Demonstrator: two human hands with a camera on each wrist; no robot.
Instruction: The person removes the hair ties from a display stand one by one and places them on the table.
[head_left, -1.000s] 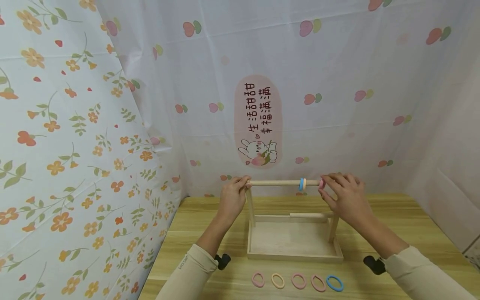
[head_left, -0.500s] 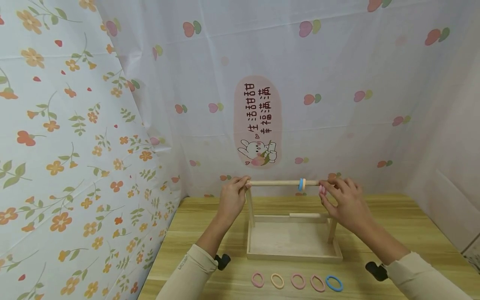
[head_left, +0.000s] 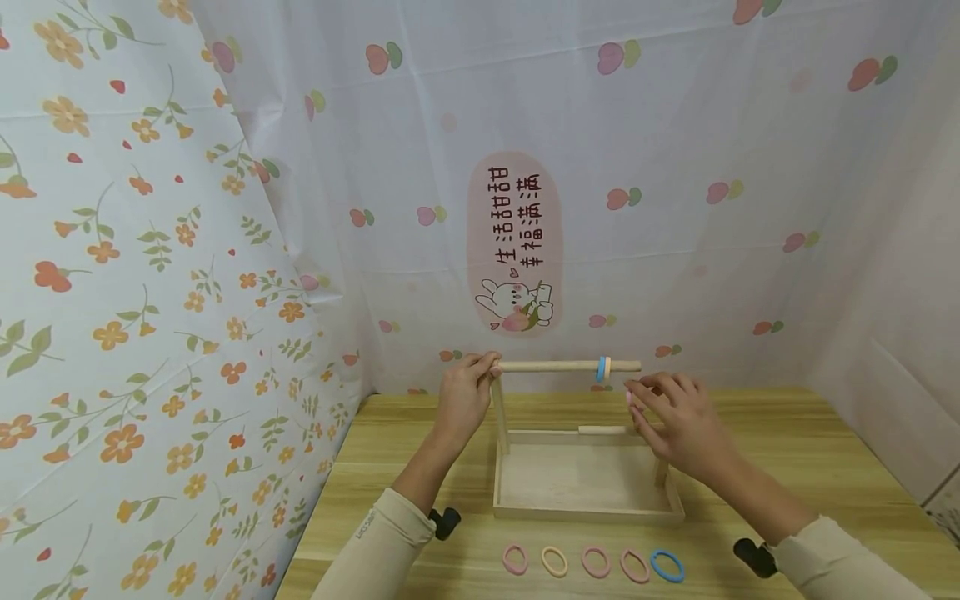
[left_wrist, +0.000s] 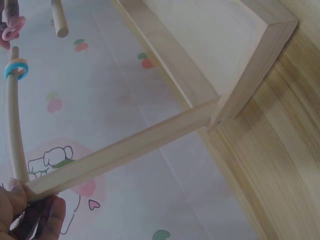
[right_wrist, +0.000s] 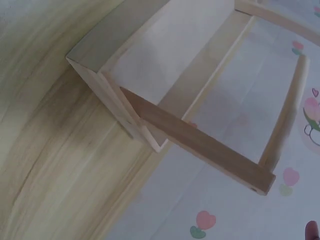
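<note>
My left hand (head_left: 465, 396) grips the top of the left post (left_wrist: 130, 145) of a wooden rack, where an upper rod (head_left: 547, 366) sticks out to the right with a free end. Threaded on that rod, near the free end, are a blue hair tie (head_left: 602, 368) and a cream hair tie (head_left: 608, 367), side by side. My right hand (head_left: 682, 421) pinches a pink hair tie (left_wrist: 14, 31), which looks looped double, just below and off the rod's end. Fingertips partly cover it in the head view. A lower rod (right_wrist: 287, 115) juts from the right post (right_wrist: 200, 142).
The rack's shallow tray base (head_left: 588, 514) stands on the wood-grain table (head_left: 405, 467). In front lies a row of several loose hair ties, among them a cream one (head_left: 555, 562) and a blue one (head_left: 667, 566). A patterned cloth (head_left: 420, 275) hangs behind.
My right hand has moved down and slightly left with the pink hair tie, from the upper rod's end to below it, baring that end. The left hand keeps its grip.
</note>
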